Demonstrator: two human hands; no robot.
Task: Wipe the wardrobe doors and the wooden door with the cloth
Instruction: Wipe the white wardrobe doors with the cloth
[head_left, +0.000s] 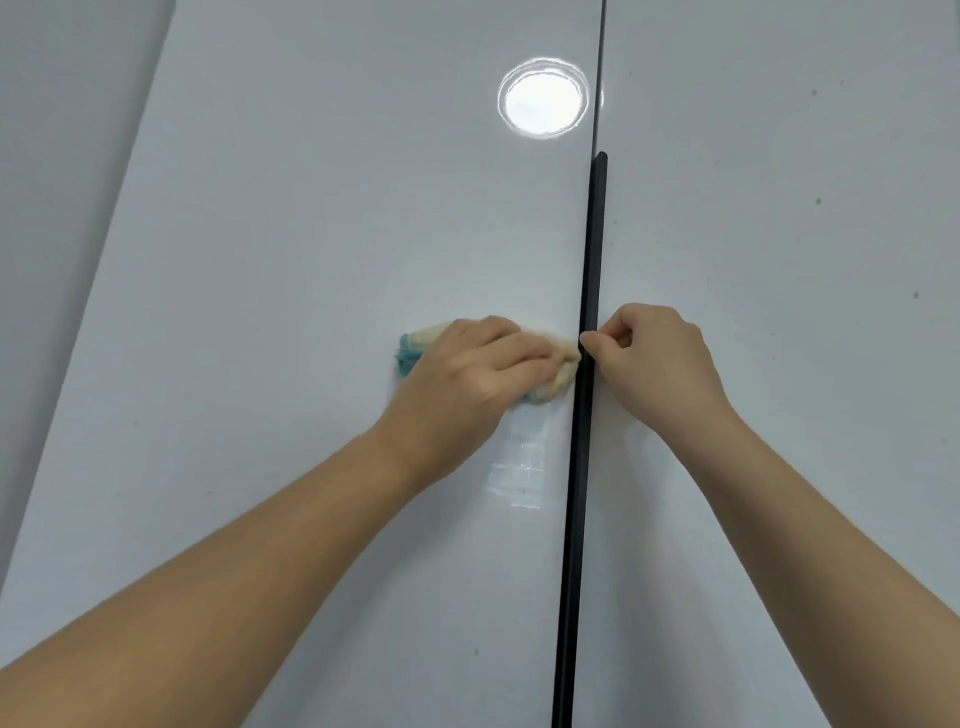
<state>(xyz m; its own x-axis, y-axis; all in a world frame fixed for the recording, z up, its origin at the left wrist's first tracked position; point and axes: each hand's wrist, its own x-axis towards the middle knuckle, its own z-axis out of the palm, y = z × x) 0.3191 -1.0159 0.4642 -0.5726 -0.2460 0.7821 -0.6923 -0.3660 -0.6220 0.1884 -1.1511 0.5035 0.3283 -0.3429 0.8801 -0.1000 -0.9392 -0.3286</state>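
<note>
Left hand grasps bunched cloth, pressed on left wardrobe door just left of black handle. Right hand, fingers curled, pinches handle from right.

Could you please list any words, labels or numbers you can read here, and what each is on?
There is no readable text. The wardrobe doors, the black handle strip held by the right hand and the cloth under the left hand bear no lettering. The bright round patch is a reflection, not a sign.
</note>
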